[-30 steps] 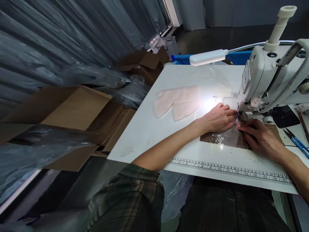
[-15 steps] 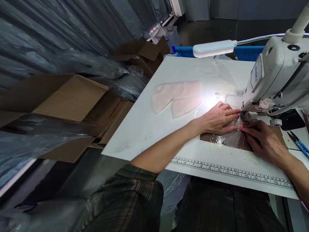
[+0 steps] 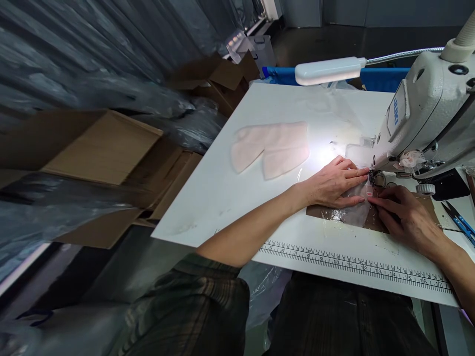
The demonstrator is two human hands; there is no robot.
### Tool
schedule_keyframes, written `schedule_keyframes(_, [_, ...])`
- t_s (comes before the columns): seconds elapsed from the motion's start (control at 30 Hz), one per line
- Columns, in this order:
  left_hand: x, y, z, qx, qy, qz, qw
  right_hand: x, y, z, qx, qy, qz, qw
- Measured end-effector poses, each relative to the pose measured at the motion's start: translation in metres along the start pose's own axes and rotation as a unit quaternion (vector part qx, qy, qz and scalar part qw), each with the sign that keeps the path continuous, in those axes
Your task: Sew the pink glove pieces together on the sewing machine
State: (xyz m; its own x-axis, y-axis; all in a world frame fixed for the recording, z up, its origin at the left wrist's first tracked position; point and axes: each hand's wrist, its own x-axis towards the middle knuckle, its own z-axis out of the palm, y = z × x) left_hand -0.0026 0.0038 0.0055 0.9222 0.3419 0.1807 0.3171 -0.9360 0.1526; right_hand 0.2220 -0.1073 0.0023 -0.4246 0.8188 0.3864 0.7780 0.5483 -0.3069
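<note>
A thin, sheer whitish fabric lies under the needle area of a white sewing machine. My left hand rests flat on this fabric, its fingers stretched out toward the presser foot. Just in front of the foot, my right hand has thumb and forefinger closed on the fabric's edge. A small pinkish piece shows between the fingertips of both hands. Left of the hands, pale pink cut fabric lies on the white table.
Blue-handled thread snips and a dark phone-like object lie right of the needle. A lamp hangs over the table's back. A printed ruler runs along the front edge. Open cardboard boxes stand at left.
Both hands hold nearly the same places by the presser foot. The whole view has shifted slightly; any fabric movement is too small to make out.
</note>
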Motion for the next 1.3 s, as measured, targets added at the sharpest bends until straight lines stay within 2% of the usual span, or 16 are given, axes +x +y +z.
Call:
schedule_keyframes(0.17, [0.000,0.001,-0.002,0.009,-0.008,0.002,1.000,0.000,-0.001,0.001,0.003,0.017,-0.008,1.000])
schedule_keyframes(0.57, [0.002,0.009,-0.008,0.065,-0.016,0.011,0.998,0.000,0.005,0.000,0.026,0.004,-0.009,1.000])
schedule_keyframes(0.7, [0.004,0.010,-0.005,0.098,0.009,0.022,0.995,0.001,0.006,-0.002,0.029,0.000,-0.009,1.000])
schedule_keyframes(0.9, [0.007,0.007,0.007,0.065,0.035,0.112,0.991,0.002,0.003,-0.003,0.025,-0.005,0.005,1.000])
schedule_keyframes(1.03, [0.002,0.007,0.006,0.044,0.055,0.108,0.992,0.001,0.003,-0.002,0.024,-0.002,0.005,1.000])
schedule_keyframes(1.2, [-0.002,0.009,-0.002,0.041,0.016,0.108,0.993,0.001,0.002,-0.002,0.018,-0.005,0.003,1.000])
schedule_keyframes(1.3, [-0.001,0.008,-0.002,0.052,0.011,0.104,0.993,0.000,0.002,-0.001,0.013,0.003,-0.003,1.000])
